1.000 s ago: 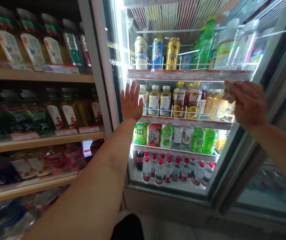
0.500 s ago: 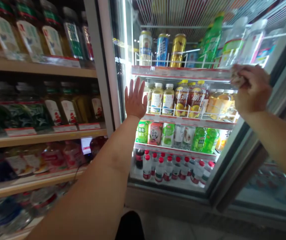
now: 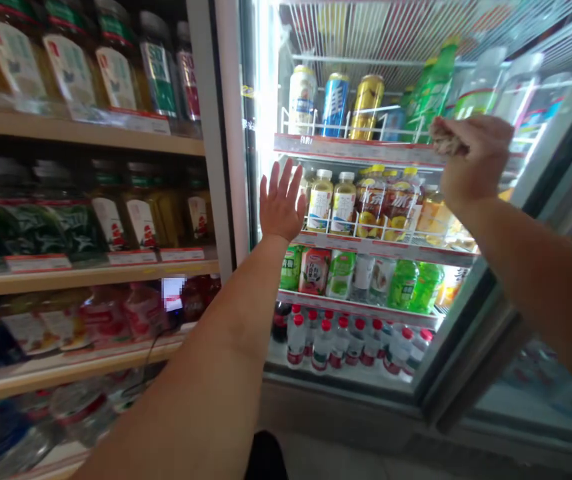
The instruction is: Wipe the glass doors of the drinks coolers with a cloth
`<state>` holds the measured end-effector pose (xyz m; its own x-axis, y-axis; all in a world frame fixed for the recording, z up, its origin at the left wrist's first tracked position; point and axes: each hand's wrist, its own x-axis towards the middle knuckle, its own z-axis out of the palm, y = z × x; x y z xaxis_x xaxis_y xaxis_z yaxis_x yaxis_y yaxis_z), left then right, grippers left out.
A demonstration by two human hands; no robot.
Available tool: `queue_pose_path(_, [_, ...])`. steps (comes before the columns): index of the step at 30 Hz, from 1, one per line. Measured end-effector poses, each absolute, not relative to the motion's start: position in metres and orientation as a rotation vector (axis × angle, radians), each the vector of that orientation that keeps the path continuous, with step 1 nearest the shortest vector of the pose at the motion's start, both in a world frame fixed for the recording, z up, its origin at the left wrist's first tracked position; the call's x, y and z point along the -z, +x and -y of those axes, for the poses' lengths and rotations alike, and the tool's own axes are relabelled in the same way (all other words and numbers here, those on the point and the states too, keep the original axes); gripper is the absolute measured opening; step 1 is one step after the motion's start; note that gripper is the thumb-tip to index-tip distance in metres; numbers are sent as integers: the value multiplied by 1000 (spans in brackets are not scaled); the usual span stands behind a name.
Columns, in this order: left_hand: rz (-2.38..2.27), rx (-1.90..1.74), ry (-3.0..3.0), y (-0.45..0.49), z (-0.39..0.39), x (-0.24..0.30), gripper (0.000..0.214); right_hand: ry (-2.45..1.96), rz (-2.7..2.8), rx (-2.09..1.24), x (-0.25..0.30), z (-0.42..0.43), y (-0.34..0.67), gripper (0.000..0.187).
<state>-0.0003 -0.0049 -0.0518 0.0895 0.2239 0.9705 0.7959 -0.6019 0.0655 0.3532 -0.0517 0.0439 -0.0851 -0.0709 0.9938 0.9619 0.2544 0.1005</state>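
My left hand (image 3: 282, 205) is stretched forward with its fingers spread, in front of the left side of the lit drinks fridge (image 3: 356, 148). Whether its palm touches the glass I cannot tell. My right hand (image 3: 481, 157) is closed around a crumpled light cloth (image 3: 447, 138), raised at the height of the upper shelf's front edge. Behind the hands stand a gold can (image 3: 367, 107), a blue can (image 3: 335, 105) and brown iced tea bottles (image 3: 372, 200). Part of the upper shelf's right side is hidden by my right hand.
At the left, a wooden shelf unit (image 3: 91, 133) holds rows of bottles. A small bright screen (image 3: 173, 293) with a cable is on it. Red-capped water bottles (image 3: 322, 347) fill the fridge bottom. A dark metal door frame (image 3: 446, 373) runs along the right.
My right hand has moved left across the fridge front with the cloth. My left hand keeps its spread pose, while the whole view has shifted slightly.
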Motion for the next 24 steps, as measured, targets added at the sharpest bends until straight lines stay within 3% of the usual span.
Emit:
queue_pose_path(3, [989, 1533, -1877, 0, 5, 53, 59, -733, 1433, 1136, -16, 61, 324, 38])
queue_pose_path(6, [983, 1504, -1868, -1, 5, 53, 61, -675, 1658, 1129, 8, 69, 299, 40])
queue_pose_path(9, [978, 1490, -1861, -2, 4, 54, 60, -759, 1703, 1052, -9, 65, 291, 29])
queue_pose_path(13, [975, 1497, -1866, -3, 3, 54, 59, -775, 1554, 1034, -39, 50, 284, 39])
queue_pose_path(18, [967, 1500, -1872, -2, 3, 55, 59, -746, 1745, 1036, -26, 50, 258, 36])
queue_pose_path(24, [956, 1503, -1871, -3, 2, 55, 60, -869, 1628, 1016, -57, 44, 238, 37])
